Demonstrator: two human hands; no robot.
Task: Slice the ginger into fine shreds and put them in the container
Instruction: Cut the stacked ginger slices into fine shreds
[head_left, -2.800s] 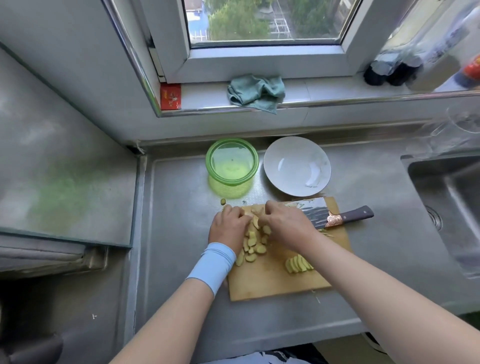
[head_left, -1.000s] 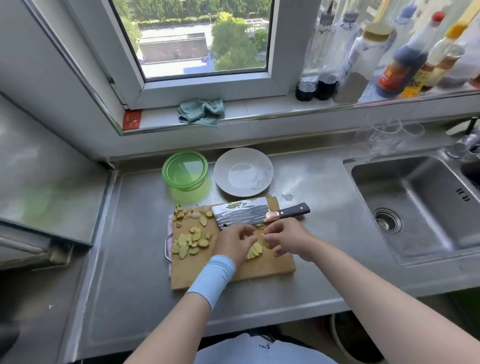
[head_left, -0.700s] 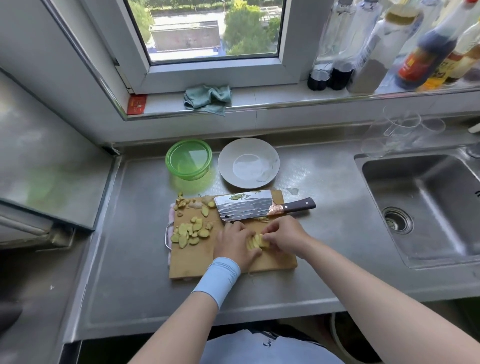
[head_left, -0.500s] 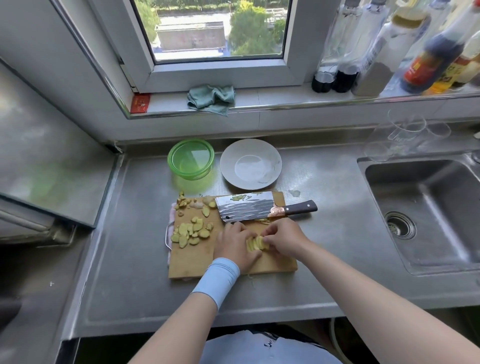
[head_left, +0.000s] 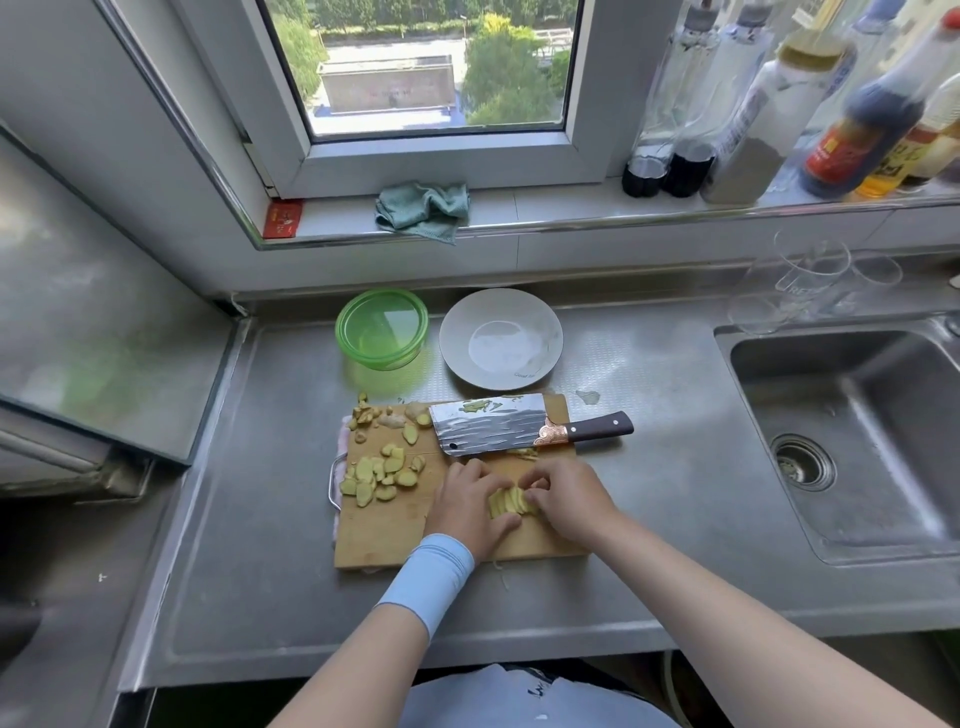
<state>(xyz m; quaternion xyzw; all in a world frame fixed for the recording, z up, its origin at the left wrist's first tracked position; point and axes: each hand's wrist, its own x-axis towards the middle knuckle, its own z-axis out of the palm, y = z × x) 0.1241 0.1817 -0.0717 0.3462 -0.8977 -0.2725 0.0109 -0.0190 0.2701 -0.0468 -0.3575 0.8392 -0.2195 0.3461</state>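
Your two hands are close together on the near right part of the cutting board (head_left: 384, 535), and between them lies a short row of ginger slices (head_left: 506, 503), each one leaning on the next. Your left hand (head_left: 470, 506), with a light blue wristband (head_left: 431, 579) on the wrist, curls its fingers round the left end of the row, and the thumb lies along the near side. Your right hand (head_left: 569, 501) closes its bent fingertips on the right end. So both hands grip the same row, and they almost touch each other above it.

The knife (head_left: 488, 425) lies flat at the far edge of the board, not touched by either hand. Its blade points left and its dark handle sticks out past the right edge, over the table (head_left: 260, 519). Some small bits of ginger sit on the blade. The loose slices (head_left: 382, 473) are spread on the left half of the board, apart from your hands, and a few knobby pieces (head_left: 387, 415) lie at the far left corner.

Behind the board stands the green container (head_left: 382, 328), and just beside it, on the right, a white plate (head_left: 501, 338). The sink (head_left: 852, 441) is on the far right. On the windowsill there is a crumpled cloth (head_left: 423, 208) and a group of bottles (head_left: 758, 114).
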